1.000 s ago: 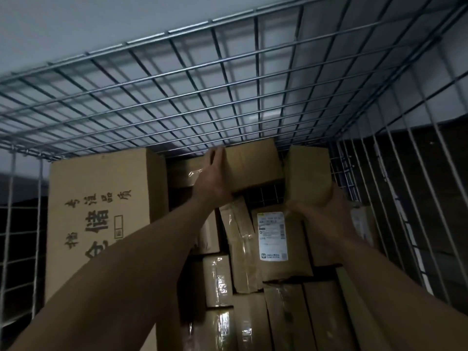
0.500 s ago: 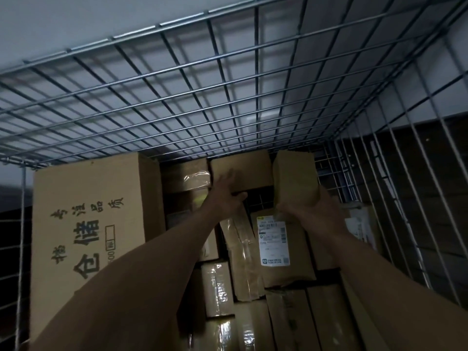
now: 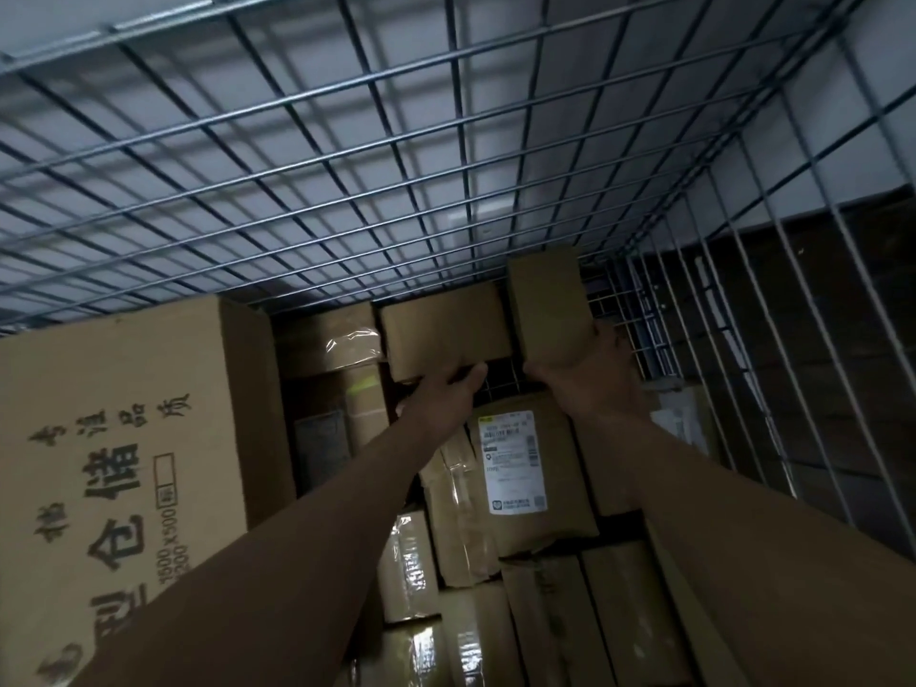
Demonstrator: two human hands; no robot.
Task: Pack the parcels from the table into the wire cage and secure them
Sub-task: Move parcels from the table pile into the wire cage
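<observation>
Two bare forearms run up from the bottom edge into the cage [image 3: 396, 166], and I read the view outward from my end. Nearest, low between the arms, brown taped parcels [image 3: 411, 577] lie packed side by side, their wrap glossy. On the left stands a big carton [image 3: 114, 438] with black printed characters on its face, its top close under the mesh panel that fills the upper half of the view.

Further in, between the arms, a labelled parcel [image 3: 540, 508] shows me a white shipping label, too blurred to read. Beyond it the left hand [image 3: 448, 394] is up against the lower front edge of a flat box [image 3: 443, 334] set high in the stack. One digit lies stretched along that edge; the other fingers are hidden, so I cannot tell whether they curl round it.

The right hand [image 3: 590, 384] cups the bottom end of an upright box [image 3: 545, 300], thumb at its left corner and fingers wrapped up its right side. This box stands on end just right of the flat box, its top at the mesh wires. A taped box [image 3: 332, 339] sits between the flat box and the carton. Farthest off, the cage's right wall [image 3: 793, 339] runs back, with a pale wall and a dark band behind the wires.
</observation>
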